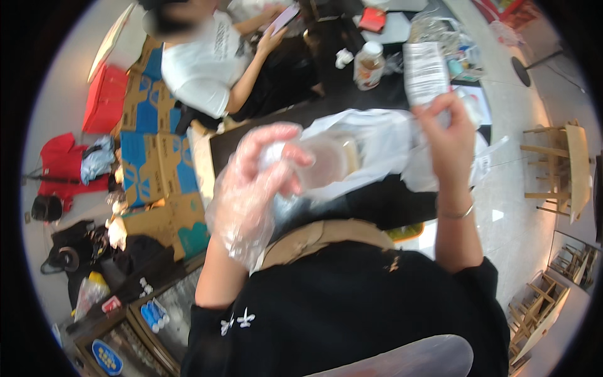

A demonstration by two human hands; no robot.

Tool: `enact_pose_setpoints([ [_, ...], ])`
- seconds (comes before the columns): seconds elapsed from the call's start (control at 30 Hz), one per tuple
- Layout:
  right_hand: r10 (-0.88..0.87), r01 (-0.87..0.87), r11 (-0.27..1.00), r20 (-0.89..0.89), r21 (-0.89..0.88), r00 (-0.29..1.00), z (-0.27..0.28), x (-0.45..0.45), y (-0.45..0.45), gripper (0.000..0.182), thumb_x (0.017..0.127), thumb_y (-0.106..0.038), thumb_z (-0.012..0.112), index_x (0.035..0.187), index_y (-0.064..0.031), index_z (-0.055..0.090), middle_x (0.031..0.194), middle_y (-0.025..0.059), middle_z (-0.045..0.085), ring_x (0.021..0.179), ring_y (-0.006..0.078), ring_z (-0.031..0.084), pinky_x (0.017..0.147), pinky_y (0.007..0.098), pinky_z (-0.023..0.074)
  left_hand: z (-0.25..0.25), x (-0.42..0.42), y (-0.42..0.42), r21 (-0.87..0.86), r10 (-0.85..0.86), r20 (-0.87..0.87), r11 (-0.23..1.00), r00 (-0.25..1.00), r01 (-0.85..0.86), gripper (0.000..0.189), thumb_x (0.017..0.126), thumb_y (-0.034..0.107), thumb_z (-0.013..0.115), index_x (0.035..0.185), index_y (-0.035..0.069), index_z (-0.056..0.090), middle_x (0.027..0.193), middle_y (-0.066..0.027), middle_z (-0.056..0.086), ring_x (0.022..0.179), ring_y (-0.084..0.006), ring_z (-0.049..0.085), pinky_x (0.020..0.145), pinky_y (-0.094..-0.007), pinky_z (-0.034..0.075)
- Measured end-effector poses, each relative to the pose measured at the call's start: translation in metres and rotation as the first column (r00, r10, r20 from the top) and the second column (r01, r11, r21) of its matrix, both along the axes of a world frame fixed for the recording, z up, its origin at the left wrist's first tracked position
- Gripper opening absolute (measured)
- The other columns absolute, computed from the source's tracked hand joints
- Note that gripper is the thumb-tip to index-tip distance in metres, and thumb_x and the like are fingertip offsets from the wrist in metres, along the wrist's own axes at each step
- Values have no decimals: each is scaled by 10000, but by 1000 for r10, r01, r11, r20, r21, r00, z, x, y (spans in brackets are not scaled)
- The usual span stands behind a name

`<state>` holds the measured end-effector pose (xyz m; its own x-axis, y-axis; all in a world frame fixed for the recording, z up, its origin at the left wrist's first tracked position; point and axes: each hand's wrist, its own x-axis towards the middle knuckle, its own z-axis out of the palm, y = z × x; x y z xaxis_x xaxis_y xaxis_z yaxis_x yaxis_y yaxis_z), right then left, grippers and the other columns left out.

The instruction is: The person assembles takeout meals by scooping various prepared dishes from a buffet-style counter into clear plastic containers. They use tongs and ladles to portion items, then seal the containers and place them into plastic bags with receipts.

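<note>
My left hand [256, 176], in a loose clear plastic glove, has its fingers curled beside a round translucent plastic container [325, 162]. Something small and white [272, 153] shows between the thumb and forefinger; blur hides whether the hand grips it or the container's rim. Around the container spreads a white plastic bag [381, 146], its mouth turned towards me. A pale yellowish edge [351, 155] shows just right of the container. Bare, with a bracelet at the wrist, my right hand [447, 122] pinches a printed paper slip [426, 73] above the bag's right end.
A dark table [386, 202] lies under the bag. Beyond it stand a white-lidded jar [370, 66], crumpled tissue [344, 58] and clear plastic wrapping [433, 30]. A seated person [207, 61] holds a phone [285, 20] at the far left. Cardboard boxes [162, 165] are at left.
</note>
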<state>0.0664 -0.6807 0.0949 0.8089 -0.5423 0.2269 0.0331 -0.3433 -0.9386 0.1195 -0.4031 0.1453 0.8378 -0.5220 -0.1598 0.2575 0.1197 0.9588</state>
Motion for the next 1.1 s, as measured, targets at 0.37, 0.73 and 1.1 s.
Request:
enact_pose_setpoints([
  [0.37,880,-781,422,1,-461,475,45,-2,78,168,829,-172,703,976,-105,656,984,69,616,922,277,642,818,417,522,-29,-22,7,202,119,-258,977,959,-67,398,1025,219,477,1237,-109,549,1133,-196,661,1014,-273,664,881,-361,532],
  [0.73,-174,-141,710,-366,-690,914,-51,103,-179,292,886,-284,680,1103,-88,672,956,133,725,896,352,686,803,442,540,-30,-14,47,-226,244,-322,918,915,-325,301,997,313,547,1074,26,594,1094,-185,604,948,-293,617,842,-428,483],
  [1.1,-204,87,650,-63,-755,977,-41,104,-192,206,904,-257,662,911,-52,678,875,142,707,758,330,684,721,407,525,-25,-10,47,-152,352,-214,910,911,-387,307,1002,277,509,1099,-4,588,1156,-226,643,935,-301,643,900,-436,476],
])
